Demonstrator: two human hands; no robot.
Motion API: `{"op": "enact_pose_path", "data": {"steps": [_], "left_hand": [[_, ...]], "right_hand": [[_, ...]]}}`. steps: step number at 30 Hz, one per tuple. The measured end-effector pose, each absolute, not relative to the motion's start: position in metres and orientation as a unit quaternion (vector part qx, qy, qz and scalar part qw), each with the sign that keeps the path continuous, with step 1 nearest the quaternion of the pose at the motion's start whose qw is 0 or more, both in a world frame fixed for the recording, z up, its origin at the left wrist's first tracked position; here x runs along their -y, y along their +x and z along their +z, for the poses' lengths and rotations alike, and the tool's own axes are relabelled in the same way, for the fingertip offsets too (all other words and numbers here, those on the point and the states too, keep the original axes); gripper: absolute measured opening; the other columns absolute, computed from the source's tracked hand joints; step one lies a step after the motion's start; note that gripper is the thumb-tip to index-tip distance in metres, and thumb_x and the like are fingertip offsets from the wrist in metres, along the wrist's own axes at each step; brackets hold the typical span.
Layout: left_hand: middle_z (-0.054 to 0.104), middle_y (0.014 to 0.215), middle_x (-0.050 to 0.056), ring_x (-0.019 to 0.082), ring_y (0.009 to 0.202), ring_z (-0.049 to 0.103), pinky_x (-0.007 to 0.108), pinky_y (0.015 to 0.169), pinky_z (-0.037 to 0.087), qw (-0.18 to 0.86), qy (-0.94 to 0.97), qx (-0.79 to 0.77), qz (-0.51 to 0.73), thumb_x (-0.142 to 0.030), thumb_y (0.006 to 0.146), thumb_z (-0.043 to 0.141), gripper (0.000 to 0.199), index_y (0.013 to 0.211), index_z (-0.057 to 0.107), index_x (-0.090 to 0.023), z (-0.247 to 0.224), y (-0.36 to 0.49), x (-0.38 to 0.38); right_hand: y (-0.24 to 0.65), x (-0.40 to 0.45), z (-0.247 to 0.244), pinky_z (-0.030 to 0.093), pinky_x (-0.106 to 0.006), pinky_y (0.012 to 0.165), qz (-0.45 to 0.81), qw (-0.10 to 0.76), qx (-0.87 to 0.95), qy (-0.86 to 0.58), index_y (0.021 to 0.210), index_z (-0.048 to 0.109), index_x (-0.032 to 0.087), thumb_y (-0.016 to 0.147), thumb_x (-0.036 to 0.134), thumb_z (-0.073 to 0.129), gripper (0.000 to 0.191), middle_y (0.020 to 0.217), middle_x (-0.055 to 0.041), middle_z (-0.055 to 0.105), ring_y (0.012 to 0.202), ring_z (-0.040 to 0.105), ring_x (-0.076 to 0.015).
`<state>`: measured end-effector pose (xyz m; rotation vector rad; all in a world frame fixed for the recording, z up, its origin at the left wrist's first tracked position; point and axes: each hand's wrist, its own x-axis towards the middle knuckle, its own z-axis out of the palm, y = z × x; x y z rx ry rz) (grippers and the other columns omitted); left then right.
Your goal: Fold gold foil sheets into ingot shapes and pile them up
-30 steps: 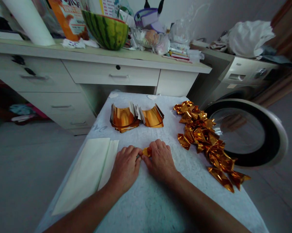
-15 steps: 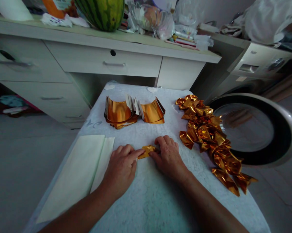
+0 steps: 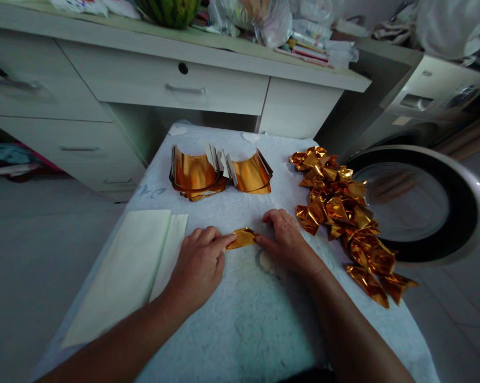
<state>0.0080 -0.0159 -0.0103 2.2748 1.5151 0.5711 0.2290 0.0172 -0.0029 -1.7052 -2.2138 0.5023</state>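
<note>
Gleaming, narrow gold foil piece (image 3: 242, 239)

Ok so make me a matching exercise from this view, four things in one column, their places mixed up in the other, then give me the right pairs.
Things
1. small gold foil piece
2. heap of folded gold pieces
3. curved gold sheets
4. white sheets

Places
A. far end of the table
B. left side of the table
C. between the left hand and the right hand
D. right side of the table, near the open washing machine door

Pairs: 1-C, 2-D, 3-A, 4-B
</note>
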Motion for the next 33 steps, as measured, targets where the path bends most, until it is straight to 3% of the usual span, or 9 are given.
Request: {"op": "enact_pose_path", "data": {"steps": [12,26,33], "left_hand": [[0.06,0.088,0.004,0.023,0.086,0.05,0.039,0.077,0.041,0.171,0.803,-0.536,0.196,-0.009,0.087,0.045,0.043,0.12,0.067,-0.027,-0.009,0.008,0.016],[0.06,0.089,0.005,0.023,0.087,0.05,0.04,0.077,0.041,0.155,0.808,-0.536,0.192,-0.012,0.089,0.046,0.04,0.12,0.067,-0.025,-0.01,0.009,0.016],[0.061,0.094,0.005,0.024,0.091,0.051,0.041,0.082,0.041,0.157,0.805,-0.537,0.2,-0.014,0.089,0.047,0.037,0.118,0.067,-0.025,-0.009,0.01,0.017]], "right_hand": [[0.238,-0.023,0.005,0.041,-0.034,0.083,0.237,0.164,0.772,-0.567,0.101,0.051,0.021,0.077,0.015,0.066,0.029,0.101,-0.0049,0.056,0.094,0.052,-0.0206],[0.244,-0.025,0.008,0.041,-0.033,0.081,0.25,0.151,0.777,-0.557,0.098,0.053,0.018,0.074,0.011,0.061,0.026,0.1,-0.0059,0.056,0.09,0.051,-0.0189],[0.234,-0.021,0.011,0.041,-0.032,0.079,0.231,0.211,0.791,-0.525,0.094,0.054,0.018,0.067,0.005,0.052,0.03,0.094,-0.0044,0.057,0.087,0.051,-0.0185]]}}
